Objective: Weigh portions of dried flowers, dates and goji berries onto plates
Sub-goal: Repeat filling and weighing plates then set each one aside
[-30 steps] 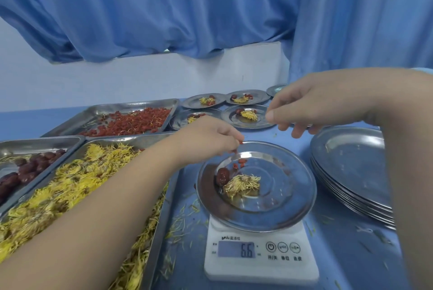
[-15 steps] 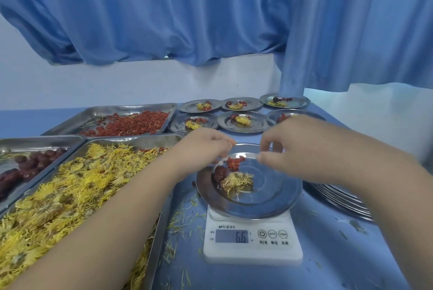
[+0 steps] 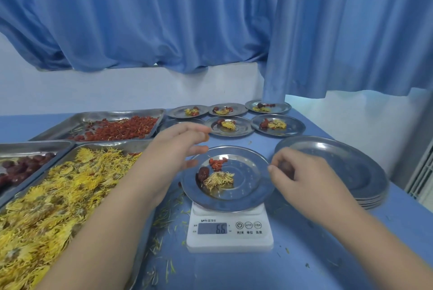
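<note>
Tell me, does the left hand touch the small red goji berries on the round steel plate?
Apart. Head view shows bare steel plate between left hand and goji berries.

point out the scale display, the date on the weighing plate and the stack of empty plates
scale display (image 3: 212,228): head view, centre of the grey readout.
date (image 3: 203,172): head view, middle of its dark skin.
stack of empty plates (image 3: 351,165): head view, bare well of the top plate.

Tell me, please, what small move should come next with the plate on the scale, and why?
Probably lift the plate off the scale with both hands: it already holds a date, goji berries and a dried flower, the display reads 6.6, and the left hand and right hand are at its opposite rims.
</note>
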`<move>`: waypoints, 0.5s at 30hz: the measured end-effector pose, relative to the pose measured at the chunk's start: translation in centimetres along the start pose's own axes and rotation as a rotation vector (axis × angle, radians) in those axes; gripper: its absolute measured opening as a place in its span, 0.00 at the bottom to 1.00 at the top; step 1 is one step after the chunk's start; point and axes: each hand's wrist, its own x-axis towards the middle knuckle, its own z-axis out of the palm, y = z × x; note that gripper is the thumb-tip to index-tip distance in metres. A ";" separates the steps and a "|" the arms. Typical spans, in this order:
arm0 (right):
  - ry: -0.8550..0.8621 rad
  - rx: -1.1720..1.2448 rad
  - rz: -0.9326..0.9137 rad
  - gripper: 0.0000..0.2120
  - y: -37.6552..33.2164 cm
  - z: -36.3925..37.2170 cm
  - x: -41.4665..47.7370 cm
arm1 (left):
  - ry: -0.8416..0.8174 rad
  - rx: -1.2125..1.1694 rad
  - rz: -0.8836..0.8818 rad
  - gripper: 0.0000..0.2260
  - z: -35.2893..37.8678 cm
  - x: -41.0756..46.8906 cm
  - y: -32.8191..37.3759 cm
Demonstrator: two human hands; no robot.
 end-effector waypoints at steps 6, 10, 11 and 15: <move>-0.001 0.043 0.125 0.10 0.8 1.1 0.0 | 0.216 -0.113 -0.059 0.08 -0.7 -1.3 -1.5; -0.041 0.069 0.200 0.10 0.8 1.8 0.0 | 0.331 -0.197 -0.098 0.08 -1.0 -1.9 -2.8; -0.051 0.076 0.215 0.10 0.8 2.0 0.0 | 0.328 -0.224 -0.109 0.08 -0.9 -2.1 -3.0; -0.095 0.121 0.265 0.10 0.6 2.5 -0.2 | 0.258 -0.318 -0.170 0.08 -0.8 -2.6 -3.2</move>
